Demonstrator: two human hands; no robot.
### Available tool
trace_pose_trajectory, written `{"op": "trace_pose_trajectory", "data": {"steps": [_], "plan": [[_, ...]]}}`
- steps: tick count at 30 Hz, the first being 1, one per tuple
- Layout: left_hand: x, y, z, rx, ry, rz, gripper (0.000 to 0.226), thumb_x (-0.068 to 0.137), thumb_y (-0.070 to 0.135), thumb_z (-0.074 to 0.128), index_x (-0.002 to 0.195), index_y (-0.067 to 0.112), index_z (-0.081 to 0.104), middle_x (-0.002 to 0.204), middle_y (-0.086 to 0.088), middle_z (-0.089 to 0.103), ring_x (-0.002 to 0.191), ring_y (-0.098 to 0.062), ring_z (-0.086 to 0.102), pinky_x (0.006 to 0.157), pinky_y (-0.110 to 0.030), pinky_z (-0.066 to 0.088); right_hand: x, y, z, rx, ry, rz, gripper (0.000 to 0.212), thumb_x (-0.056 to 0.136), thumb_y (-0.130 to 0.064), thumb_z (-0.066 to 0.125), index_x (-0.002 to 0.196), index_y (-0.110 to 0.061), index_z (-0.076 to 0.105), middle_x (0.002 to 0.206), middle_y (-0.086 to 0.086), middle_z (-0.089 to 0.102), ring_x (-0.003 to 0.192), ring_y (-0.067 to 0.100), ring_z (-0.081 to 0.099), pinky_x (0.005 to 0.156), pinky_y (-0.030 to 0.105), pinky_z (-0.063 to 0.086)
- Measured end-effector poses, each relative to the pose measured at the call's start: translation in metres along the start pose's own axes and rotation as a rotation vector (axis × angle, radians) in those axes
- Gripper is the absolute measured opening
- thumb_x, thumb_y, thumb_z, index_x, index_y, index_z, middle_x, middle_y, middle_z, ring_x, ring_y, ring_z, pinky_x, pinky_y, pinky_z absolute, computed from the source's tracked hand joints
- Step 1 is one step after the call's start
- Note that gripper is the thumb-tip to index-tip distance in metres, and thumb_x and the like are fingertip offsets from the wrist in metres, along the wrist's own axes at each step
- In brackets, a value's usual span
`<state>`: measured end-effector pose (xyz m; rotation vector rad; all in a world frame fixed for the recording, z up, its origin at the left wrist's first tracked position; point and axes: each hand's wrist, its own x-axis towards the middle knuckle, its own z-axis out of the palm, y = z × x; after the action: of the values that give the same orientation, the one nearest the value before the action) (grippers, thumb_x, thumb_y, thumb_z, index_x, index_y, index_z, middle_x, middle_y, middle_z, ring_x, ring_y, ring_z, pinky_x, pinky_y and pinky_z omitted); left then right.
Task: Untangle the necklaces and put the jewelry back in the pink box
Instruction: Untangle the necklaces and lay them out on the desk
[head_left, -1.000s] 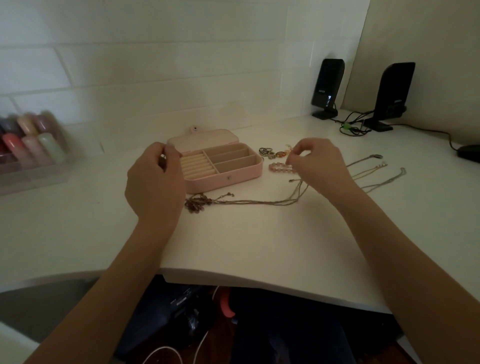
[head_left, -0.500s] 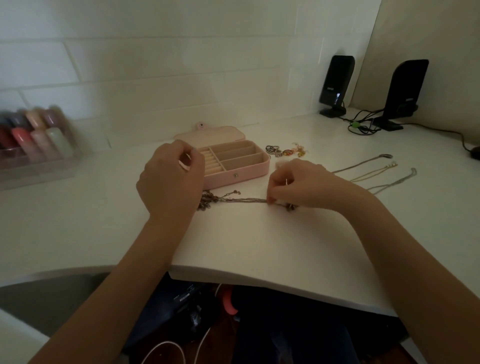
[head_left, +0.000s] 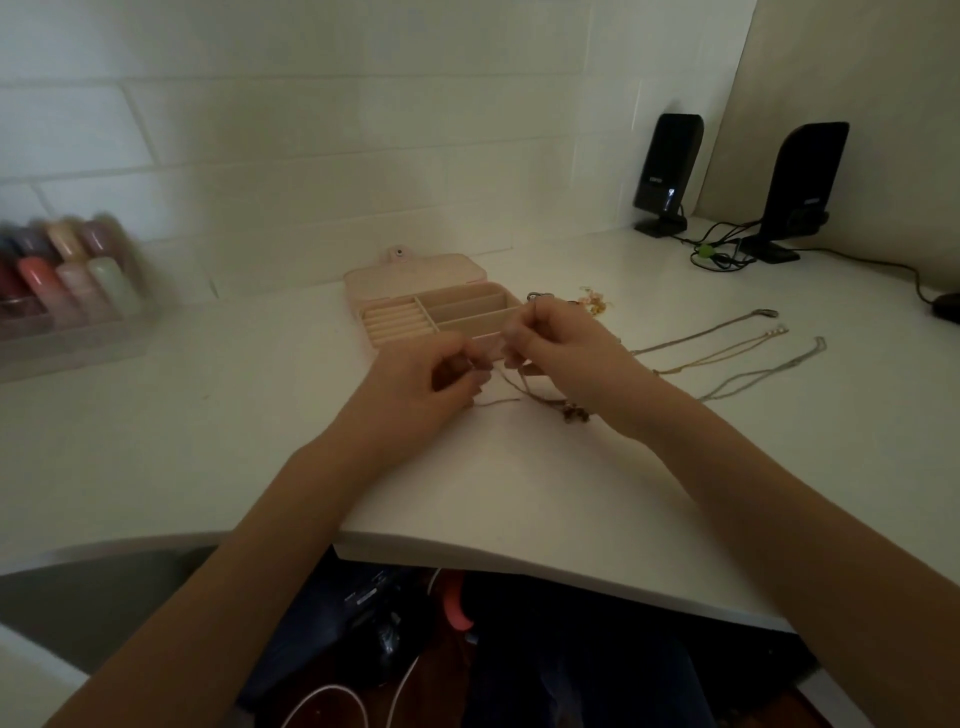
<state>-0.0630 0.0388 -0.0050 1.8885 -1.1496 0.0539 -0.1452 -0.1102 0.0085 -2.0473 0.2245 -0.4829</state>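
Here both hands meet just in front of the open pink box (head_left: 441, 306). The left hand (head_left: 415, 395) and right hand (head_left: 566, 348) each pinch strands of the tangled necklaces (head_left: 524, 387), whose ends trail right across the desk (head_left: 260, 415).

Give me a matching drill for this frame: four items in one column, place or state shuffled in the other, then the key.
Items
1. pink box
2. necklace chains
3. speakers
4. nail polish bottles

Place or state
A. far left, against the wall, blurred
B. lid open, behind both hands
C. far right corner, cables between them
D. pinched between the left hand and right hand, ends trailing on the desk

Pairs: 1-B, 2-D, 3-C, 4-A
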Motion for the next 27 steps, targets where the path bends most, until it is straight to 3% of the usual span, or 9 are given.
{"op": "trace_pose_trajectory", "data": {"steps": [2,5,9,13,18,23,27], "plan": [[0.0,0.003,0.0,-0.113,0.024,-0.052,0.008,0.087,0.011,0.064,0.086,0.019,0.065,0.073,-0.003,0.068,0.056,-0.004,0.063,0.055,-0.009,0.046,-0.001,-0.004,-0.003,0.296,-0.026,0.051,0.015,0.097,-0.013,0.048,0.084,-0.009,0.054,0.077,0.005,0.062,0.07,0.014,0.06,0.075,0.025,0.054],[0.001,0.005,-0.002,-0.164,0.032,-0.105,0.006,0.087,0.011,0.063,0.09,0.016,0.065,0.076,-0.009,0.069,0.052,-0.003,0.06,0.047,-0.008,0.042,-0.001,-0.007,-0.005,0.611,-0.04,0.109,0.017,0.098,-0.009,0.044,0.083,-0.006,0.049,0.071,0.006,0.05,0.058,0.011,0.049,0.058,0.019,0.048],[0.001,0.005,-0.002,-0.198,0.055,-0.155,0.006,0.086,0.008,0.065,0.09,0.011,0.067,0.073,-0.006,0.065,0.053,0.001,0.058,0.046,-0.007,0.041,0.001,-0.007,-0.013,0.782,-0.057,0.181,0.017,0.098,-0.009,0.044,0.081,-0.01,0.047,0.068,0.002,0.047,0.049,0.008,0.035,0.045,0.018,0.03],[0.002,0.004,-0.007,-0.219,0.162,-0.166,0.008,0.087,0.01,0.063,0.089,0.015,0.069,0.074,-0.003,0.068,0.052,-0.008,0.063,0.049,-0.017,0.051,0.001,-0.006,-0.02,0.65,-0.062,0.199,0.008,0.099,-0.013,0.046,0.092,-0.011,0.049,0.062,-0.002,0.041,0.047,0.006,0.027,0.041,0.017,0.022],[0.001,0.01,-0.009,-0.206,0.208,-0.119,0.015,0.089,0.013,0.061,0.085,0.026,0.066,0.076,0.002,0.069,0.053,-0.013,0.066,0.043,-0.011,0.044,-0.004,-0.006,-0.014,-0.018,-0.073,0.101,0.017,0.091,-0.033,0.059,0.099,-0.019,0.064,0.042,-0.016,0.038,0.039,0.0,0.034,0.043,0.013,0.029],[0.0,0.012,-0.008,-0.267,0.189,-0.2,0.016,0.092,0.017,0.058,0.081,0.027,0.064,0.063,0.003,0.067,0.045,-0.014,0.063,0.033,-0.017,0.039,-0.006,-0.008,-0.014,-0.024,-0.038,0.01,0.019,0.091,-0.032,0.06,0.083,-0.019,0.072,0.047,-0.011,0.03,0.041,0.003,0.024,0.041,0.014,0.022],[0.0,0.011,-0.008,-0.271,0.118,-0.198,0.02,0.096,0.02,0.051,0.081,0.019,0.064,0.051,-0.003,0.062,0.035,-0.019,0.056,0.032,-0.017,0.035,-0.004,-0.006,-0.01,0.036,-0.02,0.025,0.023,0.097,-0.028,0.051,0.084,-0.016,0.067,0.065,-0.005,0.05,0.058,0.002,0.044,0.061,0.017,0.038]]}}
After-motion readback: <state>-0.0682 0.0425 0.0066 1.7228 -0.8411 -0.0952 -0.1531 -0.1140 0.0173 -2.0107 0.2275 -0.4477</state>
